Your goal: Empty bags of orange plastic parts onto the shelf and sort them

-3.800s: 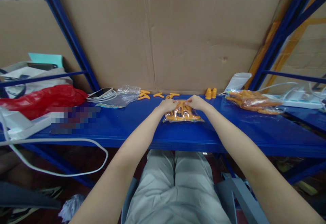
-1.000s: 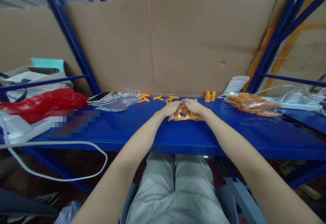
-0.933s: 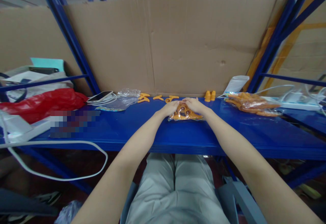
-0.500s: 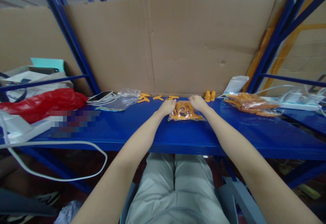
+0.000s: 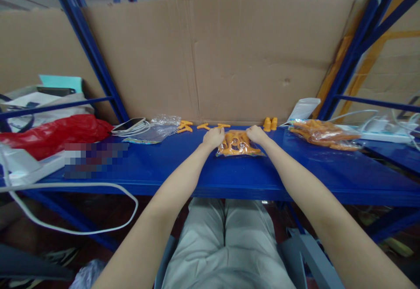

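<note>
A clear plastic bag (image 5: 239, 144) with orange plastic parts inside lies on the blue table in front of me. My left hand (image 5: 214, 137) is closed at the bag's far left corner. At the far right corner my right hand (image 5: 256, 134) is closed on the bag too. Its far edge runs between the two hands, and my fingertips are partly hidden behind the knuckles. Loose orange parts (image 5: 185, 127) lie beyond my left hand along the cardboard. Two orange cone-shaped pieces (image 5: 270, 124) stand just past my right hand.
On the right lies another bag of orange parts (image 5: 323, 133), near a white power strip (image 5: 387, 135). To the left are a flat clear bag (image 5: 157, 130), a phone (image 5: 130, 125) on a coiled white cable and a red plastic bag (image 5: 62, 135). A cardboard wall (image 5: 229, 61) closes the back.
My hands have moved slightly apart along the bag's far edge, the left one a little leftward, the right one a little rightward. The bag stays in place.
</note>
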`<state>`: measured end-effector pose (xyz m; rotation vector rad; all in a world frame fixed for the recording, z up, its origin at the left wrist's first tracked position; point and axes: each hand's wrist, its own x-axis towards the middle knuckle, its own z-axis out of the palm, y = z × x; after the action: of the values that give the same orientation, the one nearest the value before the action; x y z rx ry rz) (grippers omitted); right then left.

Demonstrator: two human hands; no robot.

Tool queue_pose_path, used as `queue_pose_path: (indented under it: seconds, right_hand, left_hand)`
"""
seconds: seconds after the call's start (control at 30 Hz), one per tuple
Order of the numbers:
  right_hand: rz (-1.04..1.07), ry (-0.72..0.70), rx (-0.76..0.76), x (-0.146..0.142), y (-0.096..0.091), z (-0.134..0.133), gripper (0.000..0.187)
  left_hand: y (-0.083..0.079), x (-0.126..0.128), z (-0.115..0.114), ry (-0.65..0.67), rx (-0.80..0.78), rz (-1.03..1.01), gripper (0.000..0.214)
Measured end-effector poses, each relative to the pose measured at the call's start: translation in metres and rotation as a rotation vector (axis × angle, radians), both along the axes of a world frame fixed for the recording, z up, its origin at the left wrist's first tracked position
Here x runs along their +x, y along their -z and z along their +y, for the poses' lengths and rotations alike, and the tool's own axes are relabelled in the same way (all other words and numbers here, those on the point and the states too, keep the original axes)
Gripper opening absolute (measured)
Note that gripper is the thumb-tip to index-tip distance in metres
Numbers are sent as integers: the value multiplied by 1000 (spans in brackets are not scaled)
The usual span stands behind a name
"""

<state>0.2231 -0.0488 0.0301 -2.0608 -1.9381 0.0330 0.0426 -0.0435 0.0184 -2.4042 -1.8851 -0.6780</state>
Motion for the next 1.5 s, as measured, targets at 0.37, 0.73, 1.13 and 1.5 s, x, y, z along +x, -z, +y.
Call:
queue_pose_path:
  seconds: [0.37, 0.73, 1.13, 1.5]
  right_hand:
    - [-8, 45, -33, 3, 1, -3, 48]
    - [32, -305, 13, -14, 7, -7, 53]
    - [79, -328, 6, -14, 8, -7, 53]
    - [78, -294, 38, -11, 10, -1, 51]
  left_hand:
    - [-2, -1, 2, -43, -27, -49, 57]
    - [8, 5, 9, 347, -20, -73, 48]
    - [11, 3, 14, 409, -54, -84, 49]
    - [10, 3, 14, 258, -65, -37, 51]
